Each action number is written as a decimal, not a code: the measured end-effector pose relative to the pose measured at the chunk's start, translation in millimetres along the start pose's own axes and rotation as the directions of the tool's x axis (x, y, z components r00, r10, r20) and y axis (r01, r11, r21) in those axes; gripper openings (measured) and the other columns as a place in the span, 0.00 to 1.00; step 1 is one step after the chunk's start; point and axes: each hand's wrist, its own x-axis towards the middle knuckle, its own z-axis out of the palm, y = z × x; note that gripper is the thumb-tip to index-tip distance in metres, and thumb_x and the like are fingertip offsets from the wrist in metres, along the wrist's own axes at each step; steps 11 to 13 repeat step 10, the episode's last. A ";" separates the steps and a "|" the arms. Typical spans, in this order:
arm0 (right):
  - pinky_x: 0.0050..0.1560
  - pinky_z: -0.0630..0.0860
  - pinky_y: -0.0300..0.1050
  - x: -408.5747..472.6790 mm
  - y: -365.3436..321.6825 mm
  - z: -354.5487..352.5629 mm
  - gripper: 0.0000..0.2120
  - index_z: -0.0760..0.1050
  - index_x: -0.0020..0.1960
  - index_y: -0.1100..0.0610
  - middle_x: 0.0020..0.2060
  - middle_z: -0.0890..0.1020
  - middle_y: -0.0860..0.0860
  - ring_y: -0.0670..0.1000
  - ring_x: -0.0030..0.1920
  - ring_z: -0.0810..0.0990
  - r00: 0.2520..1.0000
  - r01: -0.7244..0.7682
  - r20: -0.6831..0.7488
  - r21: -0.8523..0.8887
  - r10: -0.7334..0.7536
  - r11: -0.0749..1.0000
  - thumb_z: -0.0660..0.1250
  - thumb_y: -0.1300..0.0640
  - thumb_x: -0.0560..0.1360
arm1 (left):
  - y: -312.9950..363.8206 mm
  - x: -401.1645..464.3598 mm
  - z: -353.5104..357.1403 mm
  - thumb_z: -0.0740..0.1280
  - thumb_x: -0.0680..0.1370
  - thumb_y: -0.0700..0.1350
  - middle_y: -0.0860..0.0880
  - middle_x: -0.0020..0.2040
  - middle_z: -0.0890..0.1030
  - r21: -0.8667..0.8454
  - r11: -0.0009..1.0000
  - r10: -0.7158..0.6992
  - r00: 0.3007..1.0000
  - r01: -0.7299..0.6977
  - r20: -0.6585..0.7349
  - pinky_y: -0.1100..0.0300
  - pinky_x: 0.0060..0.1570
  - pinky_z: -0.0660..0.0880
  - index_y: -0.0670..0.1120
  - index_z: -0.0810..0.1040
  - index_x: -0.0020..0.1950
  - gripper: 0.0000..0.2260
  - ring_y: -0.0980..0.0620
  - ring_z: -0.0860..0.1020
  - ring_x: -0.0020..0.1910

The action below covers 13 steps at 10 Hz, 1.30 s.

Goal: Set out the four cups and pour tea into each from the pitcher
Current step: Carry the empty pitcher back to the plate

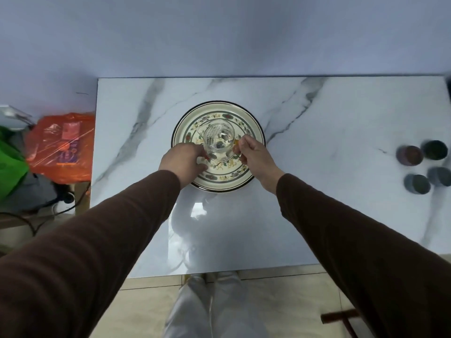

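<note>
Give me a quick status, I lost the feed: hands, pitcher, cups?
Left hand against the glass pitcher, right hand on its handle side. Pitcher on floral plate. Four cups clustered far right. Nothing in the way.

You have one glass pitcher (pixel 219 140) on one floral plate (pixel 219 178), four dark cups (pixel 424 165) clustered at the right of one marble table (pixel 317 191), two hands in view, and two plastic bags, one orange (pixel 61 147), one green (pixel 11 164).
</note>
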 end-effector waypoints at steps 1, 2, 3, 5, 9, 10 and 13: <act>0.41 0.67 0.43 2.0 0.9 0.5 0.13 0.69 0.43 0.56 0.43 0.74 0.56 0.53 0.40 0.65 1.000 0.002 0.010 0.012 -0.002 1.000 0.54 0.55 0.85 | -2.4 2.6 -1.2 0.71 0.74 0.49 0.48 0.57 0.82 -0.001 1.000 0.002 1.000 -0.002 -0.005 0.52 0.55 0.76 0.51 0.80 0.59 0.14 0.45 0.78 0.58; 0.41 0.67 0.41 3.3 2.8 -1.5 0.13 0.69 0.45 0.57 0.44 0.74 0.56 0.52 0.41 0.66 1.000 -0.001 0.016 0.012 0.001 1.000 0.54 0.54 0.85 | -2.8 4.2 -1.8 0.71 0.74 0.50 0.48 0.57 0.82 0.000 1.000 0.006 1.000 -0.006 -0.001 0.53 0.55 0.76 0.51 0.80 0.59 0.14 0.45 0.78 0.58; 0.42 0.67 0.44 6.1 6.3 -2.8 0.14 0.70 0.45 0.58 0.44 0.74 0.56 0.53 0.41 0.66 1.000 -0.001 0.025 0.009 0.001 1.000 0.54 0.53 0.85 | -2.9 6.0 0.2 0.71 0.74 0.50 0.48 0.57 0.82 0.005 1.000 0.013 1.000 -0.013 0.000 0.53 0.54 0.76 0.50 0.80 0.59 0.14 0.45 0.78 0.58; 0.46 0.69 0.47 8.0 9.9 -6.0 0.14 0.72 0.47 0.58 0.44 0.75 0.55 0.52 0.42 0.69 1.000 0.003 0.026 -0.030 -0.002 1.000 0.53 0.53 0.85 | -1.2 4.0 3.5 0.71 0.74 0.50 0.48 0.57 0.82 0.021 1.000 0.017 1.000 -0.017 -0.002 0.51 0.55 0.76 0.51 0.80 0.60 0.15 0.45 0.78 0.58; 0.56 0.74 0.52 -2.8 0.2 -18.3 0.10 0.70 0.59 0.59 0.59 0.74 0.54 0.51 0.52 0.74 0.999 0.045 0.012 -0.221 -0.043 0.974 0.59 0.53 0.83 | 16.0 -14.9 0.2 0.71 0.73 0.50 0.49 0.58 0.81 0.016 1.000 -0.020 1.000 0.019 0.020 0.53 0.54 0.75 0.51 0.79 0.60 0.15 0.45 0.77 0.59; 0.62 0.72 0.48 -17.7 0.2 -30.6 0.18 0.68 0.69 0.60 0.64 0.73 0.54 0.52 0.59 0.74 1.000 -0.014 -0.018 -0.360 0.008 0.933 0.61 0.53 0.82 | 23.2 -25.1 -7.6 0.72 0.73 0.53 0.49 0.60 0.80 0.022 0.999 -0.026 0.999 0.026 0.023 0.52 0.57 0.75 0.50 0.79 0.61 0.17 0.45 0.76 0.61; 0.62 0.72 0.48 -17.7 0.2 -30.6 0.18 0.68 0.69 0.60 0.64 0.73 0.54 0.52 0.59 0.74 1.000 -0.014 -0.018 -0.360 0.008 0.933 0.61 0.53 0.82 | 23.2 -25.1 -7.6 0.72 0.73 0.53 0.49 0.60 0.80 0.022 0.999 -0.026 0.999 0.026 0.023 0.52 0.57 0.75 0.50 0.79 0.61 0.17 0.45 0.76 0.61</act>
